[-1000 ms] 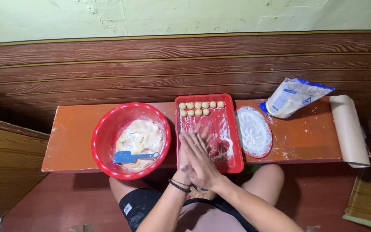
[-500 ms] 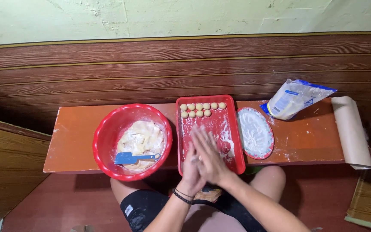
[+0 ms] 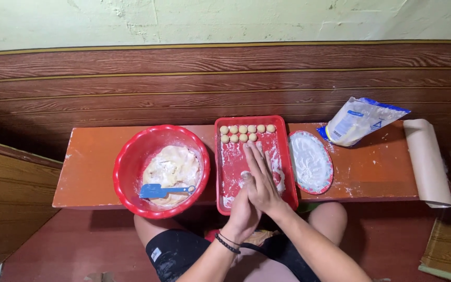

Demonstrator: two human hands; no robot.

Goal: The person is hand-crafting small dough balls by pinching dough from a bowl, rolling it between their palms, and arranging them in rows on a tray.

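An orange surface (image 3: 95, 167) carried everything. Left of the red tray (image 3: 283, 156) stood a red bowl (image 3: 131, 156) of pale dough (image 3: 173, 164) with a blue scraper (image 3: 163, 190); right of the tray lay a floured plate (image 3: 310, 162) and a flour bag (image 3: 358, 121). The tray held small round dough balls (image 3: 244, 133) in two rows along its far edge. Over its near half, the right hand (image 3: 259, 177) lay flat upon the left hand (image 3: 241, 209), palms pressed together; whether anything lay between them could not be told.

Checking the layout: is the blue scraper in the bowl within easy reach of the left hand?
Probably yes: the left hand is beside the red bowl, and the blue scraper lies uncovered on top.
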